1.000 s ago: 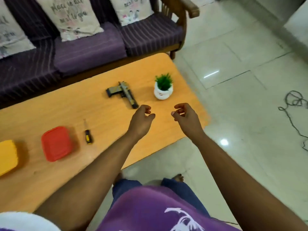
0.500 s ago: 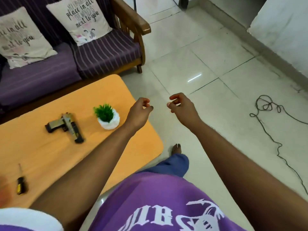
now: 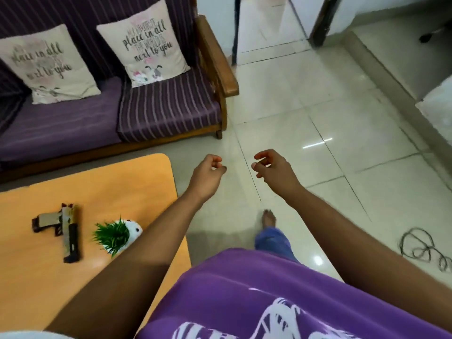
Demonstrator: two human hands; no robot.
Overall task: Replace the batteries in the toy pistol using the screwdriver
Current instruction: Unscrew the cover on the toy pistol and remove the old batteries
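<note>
The view swings to the right over the last second, and that is the main change. A second ago the toy pistol lay near the middle of the view with the screwdriver and a red and a yellow box to its left; now the toy pistol [image 3: 62, 232] sits far out at 8 o'clock on the orange bench [image 3: 137, 174], and the screwdriver and both boxes have slipped off the left edge, out of sight. The small potted plant [image 3: 117, 234] is just beside the pistol, toward 3 o'clock of it, and half covered by the left forearm.

Both hands now hang over the floor [image 3: 318, 113], past the bench's corner. The left hand [image 3: 206, 176] and right hand [image 3: 274, 171] face each other near the centre, well apart from the pistol, their fingers loosely curled and grasping nothing, much as they were a second ago; whether something tiny is pinched between a thumb and fingertip is hard to rule out in this blur.

For the task, this likely means nothing has started: the pistol lies untouched, the battery cover presumably still screwed on. The person seems to be shifting position beside the bench, and must turn back toward 9 o'clock to reach the tool.
</note>
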